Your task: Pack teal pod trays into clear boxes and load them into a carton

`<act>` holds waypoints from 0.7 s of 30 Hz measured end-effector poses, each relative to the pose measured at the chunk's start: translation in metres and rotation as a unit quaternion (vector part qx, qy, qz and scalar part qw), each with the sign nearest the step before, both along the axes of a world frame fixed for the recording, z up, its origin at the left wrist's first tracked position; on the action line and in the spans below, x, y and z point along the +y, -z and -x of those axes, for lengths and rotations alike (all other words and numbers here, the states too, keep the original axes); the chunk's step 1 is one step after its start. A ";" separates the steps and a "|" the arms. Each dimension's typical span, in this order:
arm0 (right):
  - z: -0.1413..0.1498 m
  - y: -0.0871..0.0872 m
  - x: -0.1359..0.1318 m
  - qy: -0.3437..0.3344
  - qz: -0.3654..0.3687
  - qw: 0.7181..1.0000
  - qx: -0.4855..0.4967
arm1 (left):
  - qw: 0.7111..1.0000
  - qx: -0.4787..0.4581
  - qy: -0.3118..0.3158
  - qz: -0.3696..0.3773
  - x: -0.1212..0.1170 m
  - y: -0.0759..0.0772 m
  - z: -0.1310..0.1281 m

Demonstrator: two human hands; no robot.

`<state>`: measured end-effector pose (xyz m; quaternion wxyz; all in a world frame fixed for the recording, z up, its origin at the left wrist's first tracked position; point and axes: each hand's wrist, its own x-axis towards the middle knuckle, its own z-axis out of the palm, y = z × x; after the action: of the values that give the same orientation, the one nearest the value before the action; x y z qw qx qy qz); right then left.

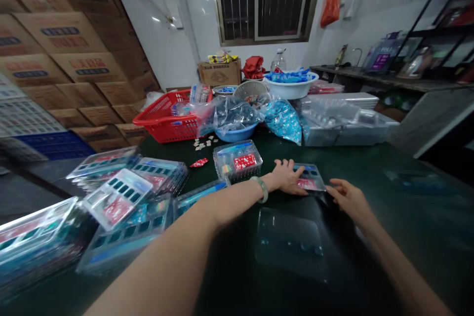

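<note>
A flat clear plastic case [314, 173] lies on the dark green table, with a row of dark squares and a red-and-white packet inside. My left hand [287, 177], a pale green bangle on its wrist, rests over the left part of this case with fingers spread. At the case's lower right corner, my right hand [347, 199] pinches the edge between thumb and fingers. Nearer to me lies a transparent plastic cover [291, 237]. Just beyond my left forearm sits a stack of filled clear cases [237, 158] with a blue pen and a red packet in the top one.
Stacked filled cases [118, 197] spread over the table's left side. A red basket [166, 126], a blue basin [237, 132], a bag of blue packets [283, 121] and clear plastic trays [348, 126] line the back. A loose red packet [199, 162] lies near small white pieces.
</note>
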<state>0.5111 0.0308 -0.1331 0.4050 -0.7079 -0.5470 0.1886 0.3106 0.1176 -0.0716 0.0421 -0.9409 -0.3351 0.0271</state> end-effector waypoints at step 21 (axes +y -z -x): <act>0.084 -0.001 -0.180 -0.182 -0.083 0.964 -0.173 | 0.971 0.016 0.170 0.168 -0.110 -0.090 0.114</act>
<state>0.4267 -0.1492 -0.1326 0.3202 -0.5822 -0.7421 0.0877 0.1963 0.0079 0.0182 -0.1071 -0.9770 -0.1602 0.0908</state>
